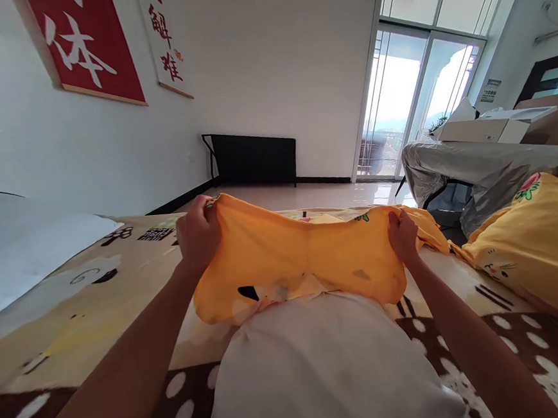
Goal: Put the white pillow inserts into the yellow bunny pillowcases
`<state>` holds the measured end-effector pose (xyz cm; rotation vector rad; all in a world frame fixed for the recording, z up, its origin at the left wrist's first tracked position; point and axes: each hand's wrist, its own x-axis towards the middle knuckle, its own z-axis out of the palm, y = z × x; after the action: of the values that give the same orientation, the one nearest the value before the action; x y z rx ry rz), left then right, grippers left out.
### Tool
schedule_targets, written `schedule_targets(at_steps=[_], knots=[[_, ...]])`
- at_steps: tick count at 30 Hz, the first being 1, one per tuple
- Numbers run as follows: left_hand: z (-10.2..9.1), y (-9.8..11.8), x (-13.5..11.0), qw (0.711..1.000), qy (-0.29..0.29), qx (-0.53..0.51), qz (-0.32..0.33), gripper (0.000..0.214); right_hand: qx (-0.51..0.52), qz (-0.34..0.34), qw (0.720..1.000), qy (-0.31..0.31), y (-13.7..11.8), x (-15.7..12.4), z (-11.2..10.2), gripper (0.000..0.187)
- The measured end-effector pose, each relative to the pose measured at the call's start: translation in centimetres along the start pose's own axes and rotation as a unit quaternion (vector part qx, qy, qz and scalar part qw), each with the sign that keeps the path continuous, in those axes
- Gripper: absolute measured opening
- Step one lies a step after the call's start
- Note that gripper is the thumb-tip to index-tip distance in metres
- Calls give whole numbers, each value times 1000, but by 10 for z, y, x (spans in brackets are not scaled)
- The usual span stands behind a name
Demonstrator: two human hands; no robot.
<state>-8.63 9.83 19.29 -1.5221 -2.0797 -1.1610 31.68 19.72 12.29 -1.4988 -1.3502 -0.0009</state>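
An orange-yellow pillowcase [306, 252] is stretched between my two hands, its mouth drawn partly over the far end of a white pillow [334, 365]. My left hand [198, 234] grips the cloth at its upper left corner, with fingers closed round it. At the upper right, my right hand [403, 234] is closed on the fabric too. The near part of the pillow is uncovered and lies on the patterned blanket [123, 311] in front of me.
A yellow pillow [538, 246] with a printed animal lies at the right. White material [20, 236] sits at the left. Beyond stand a plastic-covered table [477, 155] with boxes [485, 129] and a black folded frame [256, 159] against the wall.
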Motion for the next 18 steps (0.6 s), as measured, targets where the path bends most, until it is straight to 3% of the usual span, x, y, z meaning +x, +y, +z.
schedule_targets(at_steps=[4,7,10,14,18], knots=[[58,-24,7,995,-51,61,-62,47,-113,-3,993,-46,1,6,40,38],[111,-47,-13,981,-137,103,-89,44,-185,1,974,-132,21,-12,75,37],[153,-65,-44,960,-243,127,-57,36,-240,5,943,-229,44,-39,106,32],[178,-75,-64,941,-298,163,-17,37,-284,-4,911,-297,59,-59,126,31],[178,-78,-63,930,-323,177,-1,37,-301,-17,897,-324,57,-61,121,31]])
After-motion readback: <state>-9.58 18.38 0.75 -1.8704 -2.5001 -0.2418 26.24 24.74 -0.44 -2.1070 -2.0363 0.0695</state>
